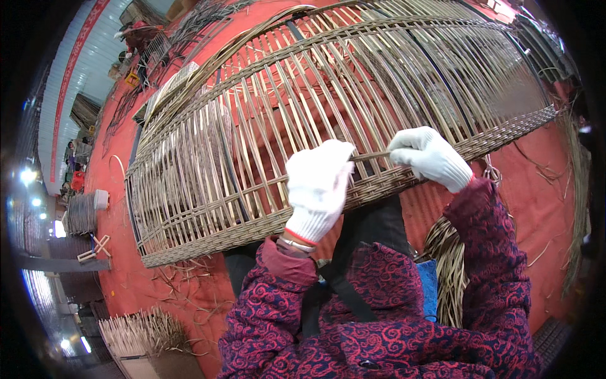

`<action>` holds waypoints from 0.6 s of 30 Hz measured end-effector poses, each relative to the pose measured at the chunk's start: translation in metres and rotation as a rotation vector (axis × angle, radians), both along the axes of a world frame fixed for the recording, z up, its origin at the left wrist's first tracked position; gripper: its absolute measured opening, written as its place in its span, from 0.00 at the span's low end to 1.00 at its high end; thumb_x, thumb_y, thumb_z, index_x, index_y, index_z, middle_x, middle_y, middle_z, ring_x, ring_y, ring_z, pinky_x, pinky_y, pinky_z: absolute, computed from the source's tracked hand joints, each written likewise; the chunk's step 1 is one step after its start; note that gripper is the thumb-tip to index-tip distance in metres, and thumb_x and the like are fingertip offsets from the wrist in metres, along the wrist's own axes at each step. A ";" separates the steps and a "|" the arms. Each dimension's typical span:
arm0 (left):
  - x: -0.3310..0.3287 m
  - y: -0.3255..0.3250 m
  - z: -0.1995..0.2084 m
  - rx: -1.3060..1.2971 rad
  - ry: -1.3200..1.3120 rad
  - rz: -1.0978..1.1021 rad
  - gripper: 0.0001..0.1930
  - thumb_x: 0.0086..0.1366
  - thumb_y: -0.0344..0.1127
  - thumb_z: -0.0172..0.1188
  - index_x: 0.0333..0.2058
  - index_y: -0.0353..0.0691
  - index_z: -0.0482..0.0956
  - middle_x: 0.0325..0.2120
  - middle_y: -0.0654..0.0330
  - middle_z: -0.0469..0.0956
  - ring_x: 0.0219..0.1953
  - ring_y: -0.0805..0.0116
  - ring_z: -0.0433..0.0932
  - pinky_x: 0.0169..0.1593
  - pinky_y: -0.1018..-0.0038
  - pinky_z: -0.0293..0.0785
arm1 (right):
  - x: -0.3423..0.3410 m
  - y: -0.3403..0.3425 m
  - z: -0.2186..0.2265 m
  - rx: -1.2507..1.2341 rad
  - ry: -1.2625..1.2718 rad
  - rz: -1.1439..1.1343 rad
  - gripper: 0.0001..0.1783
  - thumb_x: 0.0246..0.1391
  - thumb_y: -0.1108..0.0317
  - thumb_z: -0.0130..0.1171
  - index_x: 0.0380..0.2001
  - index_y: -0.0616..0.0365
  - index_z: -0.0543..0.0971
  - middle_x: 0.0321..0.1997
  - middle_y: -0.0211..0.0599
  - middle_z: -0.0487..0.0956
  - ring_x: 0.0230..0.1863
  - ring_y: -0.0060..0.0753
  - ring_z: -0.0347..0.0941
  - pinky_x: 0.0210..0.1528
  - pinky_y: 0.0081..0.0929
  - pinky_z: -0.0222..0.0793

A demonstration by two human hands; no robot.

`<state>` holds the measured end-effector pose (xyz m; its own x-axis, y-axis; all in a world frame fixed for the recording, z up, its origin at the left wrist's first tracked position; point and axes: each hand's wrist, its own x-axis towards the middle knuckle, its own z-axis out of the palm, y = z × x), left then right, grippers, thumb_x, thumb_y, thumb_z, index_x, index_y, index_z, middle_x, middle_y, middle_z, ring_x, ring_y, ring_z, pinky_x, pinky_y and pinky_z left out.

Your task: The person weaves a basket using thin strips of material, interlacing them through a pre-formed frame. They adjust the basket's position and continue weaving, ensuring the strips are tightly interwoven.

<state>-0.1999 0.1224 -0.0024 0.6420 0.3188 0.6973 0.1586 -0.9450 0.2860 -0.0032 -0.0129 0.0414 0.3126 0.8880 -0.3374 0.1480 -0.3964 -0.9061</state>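
A large brown wicker panel (208, 243) lies tilted across my lap, its thin upright rods edged by braided borders. My right hand (429, 156), in a white knitted glove, is closed in a pinch on a wicker strand (372, 155) just above the near border. That strand runs left across the rods to my left hand (319, 183), gloved the same way. The left fingers are bent and pressed against the rods, partly blurred; what they grip is hidden. From behind the left hand, a woven row continues leftward along the rods.
Beside my right leg hangs a bundle of loose strands (445, 265) next to a blue cloth (428, 289). A box of cut rods (144, 331) stands at lower left on the red floor (205, 297). Further left sits a spool (81, 213); metal frames (154, 57) lie at far left.
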 end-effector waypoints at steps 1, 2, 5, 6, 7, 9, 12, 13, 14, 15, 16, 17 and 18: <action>0.007 -0.004 0.003 -0.004 0.123 -0.008 0.08 0.64 0.35 0.66 0.42 0.46 0.87 0.36 0.58 0.86 0.39 0.58 0.83 0.48 0.65 0.75 | 0.001 -0.007 0.000 0.015 0.063 -0.019 0.05 0.60 0.71 0.62 0.37 0.59 0.84 0.24 0.23 0.77 0.20 0.12 0.66 0.23 0.17 0.62; 0.013 -0.004 0.006 -0.114 0.220 -0.054 0.08 0.65 0.37 0.65 0.42 0.47 0.87 0.36 0.59 0.86 0.40 0.58 0.82 0.50 0.64 0.74 | 0.001 -0.008 -0.003 0.062 0.083 0.025 0.06 0.61 0.71 0.61 0.38 0.59 0.84 0.25 0.22 0.78 0.20 0.12 0.67 0.23 0.18 0.64; 0.014 -0.002 0.008 -0.161 0.223 -0.001 0.09 0.68 0.40 0.63 0.40 0.44 0.88 0.28 0.57 0.85 0.30 0.58 0.83 0.39 0.65 0.77 | -0.008 0.010 -0.021 0.210 0.103 -0.040 0.07 0.63 0.71 0.59 0.41 0.60 0.84 0.25 0.23 0.78 0.22 0.12 0.69 0.25 0.18 0.67; 0.010 0.000 0.007 -0.316 0.182 0.037 0.09 0.68 0.40 0.64 0.39 0.43 0.88 0.26 0.56 0.85 0.27 0.59 0.82 0.35 0.66 0.77 | -0.011 0.018 -0.027 0.229 -0.016 -0.021 0.11 0.63 0.69 0.58 0.46 0.60 0.83 0.28 0.33 0.81 0.25 0.25 0.77 0.31 0.26 0.74; 0.003 0.002 0.005 -0.473 0.145 0.079 0.09 0.68 0.39 0.64 0.38 0.41 0.88 0.25 0.56 0.84 0.24 0.60 0.82 0.31 0.67 0.76 | -0.015 0.030 -0.035 0.198 -0.238 0.018 0.17 0.60 0.66 0.57 0.51 0.59 0.80 0.35 0.41 0.83 0.35 0.38 0.79 0.40 0.35 0.75; -0.009 0.008 -0.002 -0.433 0.156 0.157 0.08 0.67 0.37 0.64 0.37 0.40 0.88 0.26 0.55 0.85 0.25 0.60 0.81 0.32 0.67 0.76 | -0.027 0.052 -0.048 0.165 -0.616 0.041 0.28 0.55 0.60 0.57 0.59 0.57 0.74 0.48 0.53 0.83 0.51 0.58 0.80 0.54 0.49 0.75; -0.016 0.014 -0.010 -0.171 0.183 0.292 0.06 0.65 0.38 0.65 0.33 0.44 0.86 0.23 0.58 0.82 0.23 0.56 0.80 0.31 0.62 0.75 | -0.029 0.072 -0.054 -0.054 -0.753 0.157 0.30 0.54 0.58 0.56 0.60 0.58 0.73 0.50 0.52 0.83 0.54 0.57 0.79 0.56 0.50 0.74; -0.014 0.015 -0.011 -0.138 0.261 0.274 0.06 0.65 0.39 0.64 0.32 0.45 0.85 0.23 0.58 0.82 0.23 0.55 0.80 0.31 0.61 0.75 | -0.027 0.075 -0.053 -0.043 -0.743 0.200 0.30 0.54 0.58 0.55 0.60 0.58 0.73 0.50 0.53 0.83 0.54 0.57 0.79 0.56 0.49 0.74; -0.011 0.017 -0.011 -0.103 0.337 0.252 0.07 0.65 0.40 0.64 0.31 0.46 0.85 0.23 0.57 0.82 0.23 0.54 0.80 0.31 0.60 0.75 | -0.025 0.078 -0.051 -0.032 -0.734 0.238 0.30 0.54 0.58 0.55 0.60 0.58 0.73 0.50 0.53 0.83 0.54 0.58 0.79 0.56 0.49 0.74; -0.008 0.017 -0.011 -0.070 0.415 0.230 0.07 0.64 0.40 0.64 0.30 0.46 0.84 0.23 0.57 0.82 0.23 0.53 0.80 0.31 0.59 0.75 | -0.022 0.078 -0.049 -0.042 -0.724 0.286 0.30 0.54 0.59 0.54 0.60 0.59 0.73 0.50 0.53 0.83 0.53 0.58 0.79 0.56 0.49 0.75; -0.003 0.017 -0.010 -0.069 0.408 0.165 0.08 0.64 0.41 0.64 0.28 0.46 0.83 0.24 0.55 0.82 0.24 0.51 0.80 0.31 0.58 0.75 | -0.019 0.077 -0.046 -0.014 -0.689 0.314 0.27 0.54 0.57 0.56 0.55 0.59 0.76 0.47 0.53 0.83 0.51 0.57 0.80 0.54 0.49 0.75; 0.002 0.015 -0.010 -0.037 0.351 0.159 0.08 0.64 0.42 0.64 0.29 0.47 0.84 0.25 0.55 0.82 0.25 0.52 0.81 0.32 0.58 0.75 | -0.016 0.076 -0.042 0.000 -0.655 0.352 0.25 0.54 0.54 0.57 0.51 0.59 0.78 0.45 0.53 0.83 0.50 0.56 0.80 0.52 0.49 0.75; 0.006 0.015 -0.009 -0.139 0.369 0.180 0.08 0.65 0.42 0.64 0.30 0.47 0.84 0.26 0.55 0.83 0.26 0.52 0.81 0.33 0.58 0.75 | -0.012 0.073 -0.039 0.016 -0.621 0.385 0.23 0.55 0.52 0.58 0.46 0.59 0.81 0.43 0.53 0.84 0.48 0.56 0.80 0.51 0.48 0.74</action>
